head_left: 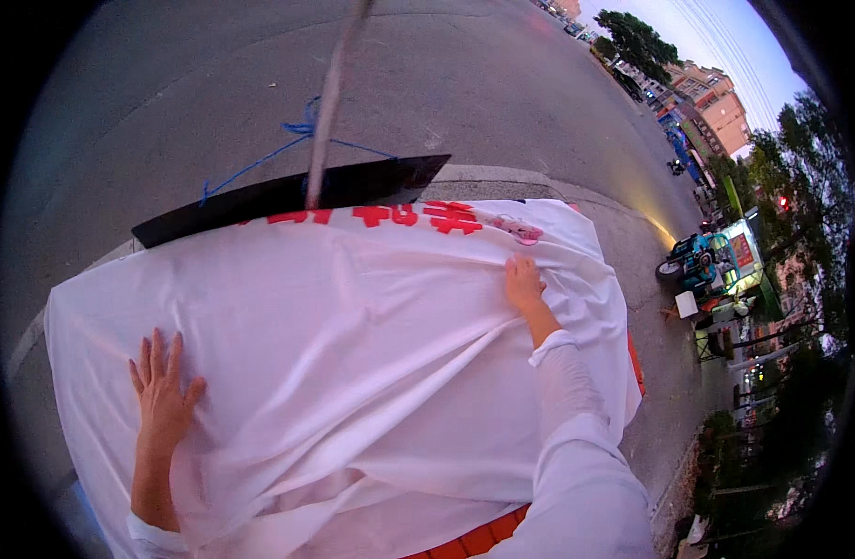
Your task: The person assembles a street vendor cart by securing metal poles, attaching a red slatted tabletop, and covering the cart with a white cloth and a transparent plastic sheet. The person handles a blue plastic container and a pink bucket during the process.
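Note:
A large white cloth (pixel 287 317) with red lettering and a small pink picture along its far edge lies spread over a table-like stand, wrinkled in long folds. My left hand (pixel 166 391) rests flat on its left part, fingers spread. At the far right, my right hand (pixel 524 281) is closed on the cloth, and creases run from it toward the near left. An orange-red surface (pixel 478 538) shows below the cloth's near edge.
Beyond the cloth stand a pole (pixel 329 112) and a dark board (pixel 287 196) tied with blue cord (pixel 259 170). Grey road lies behind. To the right are a parked three-wheeled cart (pixel 702 261) with a lit sign, a white stool-like object (pixel 685 305), trees and buildings.

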`<state>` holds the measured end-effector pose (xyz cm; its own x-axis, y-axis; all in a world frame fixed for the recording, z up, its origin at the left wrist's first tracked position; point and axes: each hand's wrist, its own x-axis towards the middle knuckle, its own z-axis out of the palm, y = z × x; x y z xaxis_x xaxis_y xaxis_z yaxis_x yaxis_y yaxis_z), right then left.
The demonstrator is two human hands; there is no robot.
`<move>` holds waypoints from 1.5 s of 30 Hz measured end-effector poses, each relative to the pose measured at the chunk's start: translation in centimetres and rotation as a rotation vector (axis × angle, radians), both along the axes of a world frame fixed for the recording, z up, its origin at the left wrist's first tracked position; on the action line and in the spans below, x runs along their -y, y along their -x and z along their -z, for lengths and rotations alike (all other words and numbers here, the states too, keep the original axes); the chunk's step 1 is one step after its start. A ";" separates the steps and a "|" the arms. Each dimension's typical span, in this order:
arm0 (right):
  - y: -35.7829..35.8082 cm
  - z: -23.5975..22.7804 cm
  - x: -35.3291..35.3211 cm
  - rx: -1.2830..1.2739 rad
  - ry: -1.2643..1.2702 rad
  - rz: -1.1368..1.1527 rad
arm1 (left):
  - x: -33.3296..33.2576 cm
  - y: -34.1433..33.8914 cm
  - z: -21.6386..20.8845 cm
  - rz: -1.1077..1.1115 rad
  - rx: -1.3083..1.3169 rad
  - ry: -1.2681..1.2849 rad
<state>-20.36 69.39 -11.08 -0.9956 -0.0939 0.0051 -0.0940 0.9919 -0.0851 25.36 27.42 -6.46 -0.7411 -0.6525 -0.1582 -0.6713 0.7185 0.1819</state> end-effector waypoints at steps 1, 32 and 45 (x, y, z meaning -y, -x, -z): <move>3.0 -0.2 -3.1 -0.044 0.022 -0.076 | -2.1 1.5 0.1 0.000 -0.004 0.001; 25.1 2.5 -31.4 0.047 0.048 -0.175 | -47.0 3.4 2.5 -0.292 0.316 0.228; 17.5 -4.2 -20.7 1.348 1.673 0.254 | -48.2 3.9 0.9 -0.297 0.232 0.161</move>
